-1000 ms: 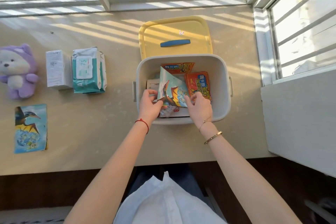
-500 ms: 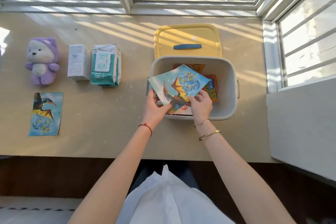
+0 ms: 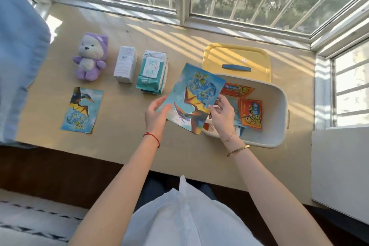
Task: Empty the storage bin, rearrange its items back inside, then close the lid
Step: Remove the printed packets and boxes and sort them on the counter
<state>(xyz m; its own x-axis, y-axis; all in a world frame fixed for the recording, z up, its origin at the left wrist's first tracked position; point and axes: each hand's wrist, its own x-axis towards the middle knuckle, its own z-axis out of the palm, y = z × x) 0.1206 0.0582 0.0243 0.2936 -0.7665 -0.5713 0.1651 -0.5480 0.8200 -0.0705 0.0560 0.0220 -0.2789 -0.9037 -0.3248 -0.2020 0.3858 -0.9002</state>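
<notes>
The emptying step is in hand: the person is holding a flat dinosaur-print packet (image 3: 194,99) in mid-air at the centre of the frame, over the left rim of the storage bin (image 3: 279,106) and the bare worktop (image 3: 123,142) beside it. The left hand (image 3: 155,115) is pinching the packet's lower left edge, thumb on top, while the right hand (image 3: 222,115) is gripping its right edge, so both hands are closed on the same item. The bin is sitting at centre right of the frame, and its yellow lid (image 3: 236,58) is lying just behind it, toward the window. Inside the bin, two orange packets (image 3: 250,114) and some other flat pieces beneath them are waiting to come out, so the unloading looks only partly done. Already out on the worktop, in the left half of the frame, are a purple plush bear (image 3: 90,60), a white box (image 3: 125,64), a pack of wet wipes (image 3: 152,72) and a matching dinosaur packet (image 3: 81,110) lying below them. The next move probably calls for setting the held packet flat on the open worktop near its twin, then one hand letting go and reaching back into the bin for the orange packets; thin and floppy, the packet is likely to want support from both sides until it is down.
</notes>
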